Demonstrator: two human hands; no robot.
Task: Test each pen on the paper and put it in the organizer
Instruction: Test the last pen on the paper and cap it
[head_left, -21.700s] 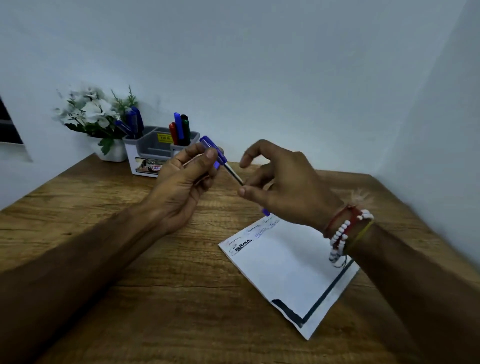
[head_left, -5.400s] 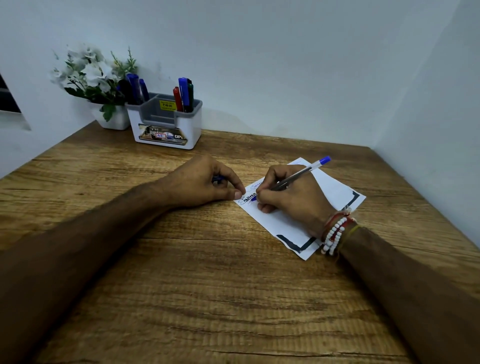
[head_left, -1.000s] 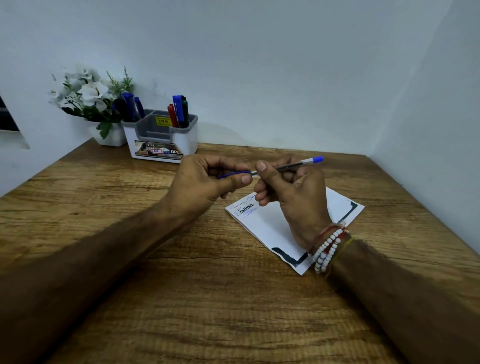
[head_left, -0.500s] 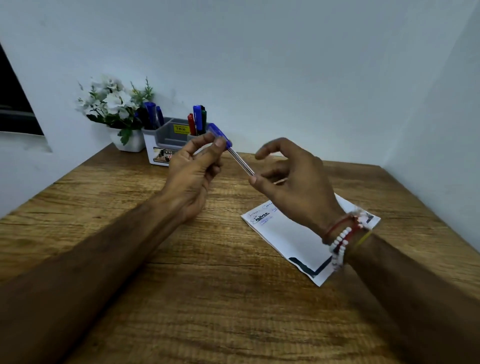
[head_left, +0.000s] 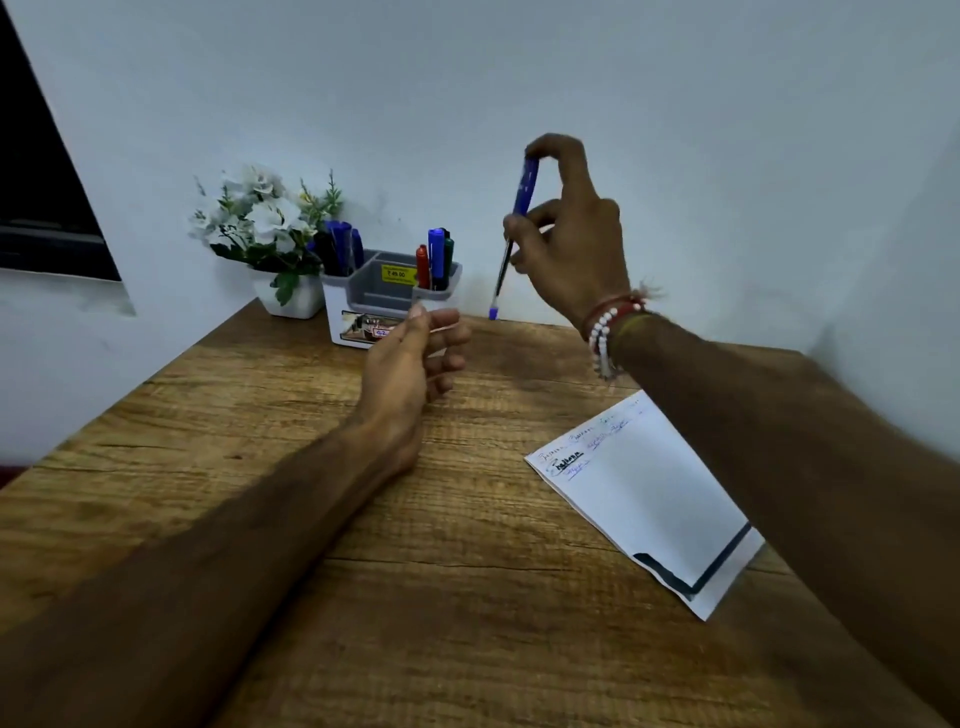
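My right hand (head_left: 569, 228) is raised to the right of the organizer (head_left: 387, 301) and pinches a blue capped pen (head_left: 511, 236) that hangs nearly upright, cap end up. My left hand (head_left: 415, 358) hovers in front of the organizer with loosely curled fingers and holds nothing. The white and grey organizer stands at the back of the wooden desk (head_left: 415, 571) and holds several pens: blue ones on its left side, red, blue and green ones on its right. The white paper (head_left: 644, 499) lies on the desk at the right, with scribbles along its top edge.
A white pot of white flowers (head_left: 270, 234) stands left of the organizer against the wall. A dark window frame (head_left: 41, 208) is at the far left. Walls close in the desk at the back and right.
The cap is back on the pen. My left hand let go of it and dropped toward the organizer's front. My right hand lifted the pen upright and carried it toward the organizer.
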